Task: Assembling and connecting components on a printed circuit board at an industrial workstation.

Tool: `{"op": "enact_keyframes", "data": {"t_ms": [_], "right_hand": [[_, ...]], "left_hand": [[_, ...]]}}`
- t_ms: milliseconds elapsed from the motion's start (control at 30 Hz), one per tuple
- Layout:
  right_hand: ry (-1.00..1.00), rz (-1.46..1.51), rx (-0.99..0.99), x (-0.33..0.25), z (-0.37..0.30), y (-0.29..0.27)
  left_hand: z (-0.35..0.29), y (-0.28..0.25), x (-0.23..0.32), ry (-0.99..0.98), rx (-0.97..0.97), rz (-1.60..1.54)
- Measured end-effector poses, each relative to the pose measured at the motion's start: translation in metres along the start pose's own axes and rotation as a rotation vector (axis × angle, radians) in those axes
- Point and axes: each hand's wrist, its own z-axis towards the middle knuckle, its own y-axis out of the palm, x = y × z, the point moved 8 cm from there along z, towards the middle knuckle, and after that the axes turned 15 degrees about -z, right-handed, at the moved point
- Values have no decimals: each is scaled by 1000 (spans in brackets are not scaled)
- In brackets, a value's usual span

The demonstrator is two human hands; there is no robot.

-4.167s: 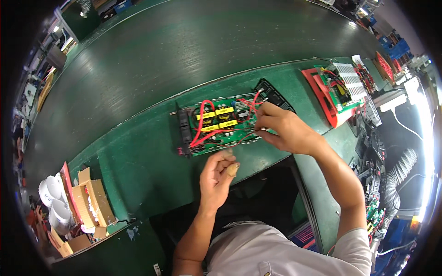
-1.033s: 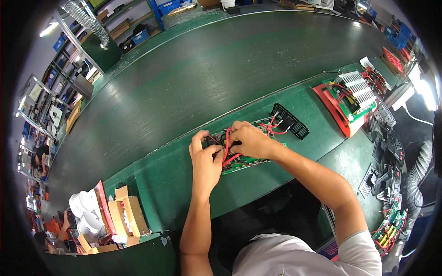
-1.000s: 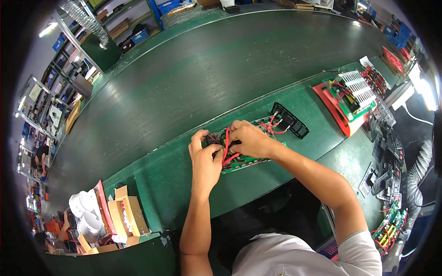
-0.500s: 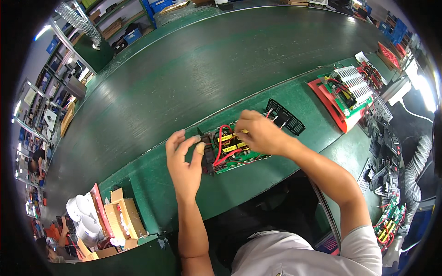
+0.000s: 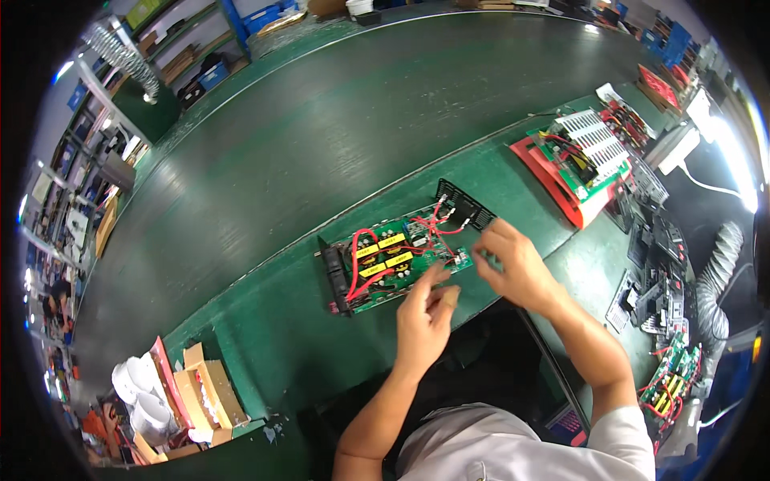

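Note:
A green circuit board assembly (image 5: 385,284) lies on the green bench ahead of me, with yellow-labelled transformers and thick red wires on it. A black end panel (image 5: 336,274) stands at its left end. At its right end, red wires with white connectors reach a black vented panel (image 5: 467,204). My left hand (image 5: 425,329) hovers at the board's near right edge, fingers bent and apart, a pale cover on one fingertip. Just right of the board, below the vented panel, is my right hand (image 5: 521,271), its fingers curved and apart. I see nothing held in either hand.
Another board with white fins (image 5: 593,136) rests on a red sheet at the right. Black plastic panels (image 5: 658,264) and wired boards (image 5: 674,381) are piled at the far right. An open cardboard box (image 5: 216,397) and white rolls (image 5: 148,413) stand at the lower left.
My left hand has left the black end panel and moved right to the board's near edge. The right hand has come off the board, rightward and nearer me, uncovering the wires.

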Motion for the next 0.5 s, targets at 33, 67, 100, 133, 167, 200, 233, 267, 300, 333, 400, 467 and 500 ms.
{"op": "enact_keyframes", "data": {"t_ms": [33,67,100,133,167,200,233,267,300,333,400,467,500], "right_hand": [[22,36,-17,-5,-10,2],[42,70,-30,-7,-19,9],[69,99,-44,-7,-29,15],[100,167,-40,-8,-34,20],[93,172,-48,-9,-33,26],[112,235,-111,-8,-35,35],[132,297,-175,-8,-37,44],[188,348,-255,-5,-39,54],[195,344,-257,-2,-37,55],[187,430,-366,-2,-37,64],[208,609,-473,-11,-36,74],[237,640,-443,-8,-36,82],[248,676,-416,-9,-36,83]], "left_hand": [[0,2,-7,10,18,-10],[1,4,-12,36,12,52],[1,8,-10,64,32,77],[0,11,-7,88,26,102],[-1,14,-1,112,20,126],[-3,13,-3,109,23,123],[-4,10,0,181,17,221],[-7,8,5,253,11,319],[-8,5,14,252,40,344],[-9,-3,13,243,74,325],[-14,-19,9,130,121,263],[-20,-28,-7,-4,102,142],[-25,-31,-9,-28,72,151]]}}
